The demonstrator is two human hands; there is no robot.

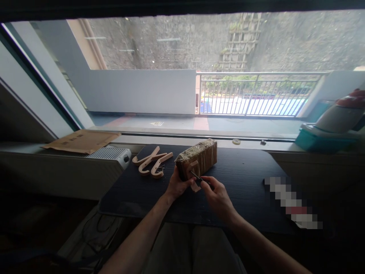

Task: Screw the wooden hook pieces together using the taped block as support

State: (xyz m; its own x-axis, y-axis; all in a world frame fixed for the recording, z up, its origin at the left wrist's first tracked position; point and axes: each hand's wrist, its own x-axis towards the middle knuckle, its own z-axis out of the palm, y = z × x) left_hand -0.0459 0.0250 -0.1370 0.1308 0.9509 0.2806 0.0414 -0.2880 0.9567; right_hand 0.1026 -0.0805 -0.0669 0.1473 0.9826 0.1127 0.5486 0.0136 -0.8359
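Wrapped bundle [199, 156] of pale wooden pieces lies on the dark worktop [242, 179], near the middle and just ahead of both hands; its long axis runs from the near left to the far right, so the near end face points back toward the person; clear film covers the stack and catches light along the top edge.

Left hand [178, 185] is closed on the bundle's near end, fingers wrapped round the left side and thumb toward the end face; it is the hand in contact with the bundle.

Right hand [217, 194] sits just to the right of that end, fingers pinched together on a slender dark tool [196, 177]; the tool slants up and left, its tip at or very near the end face; the tool's type cannot be told at this size, possibly a small blade or driver.

A curved wooden piece shows at the end face, between the two hands.

Loose wooden hooks [152, 161] lie crossed on the worktop, just left of the bundle and apart from it; a white ribbed unit [110, 154] and a sheet of cardboard [82, 140] lie further left; a teal container [322, 140] stands well apart on the right.
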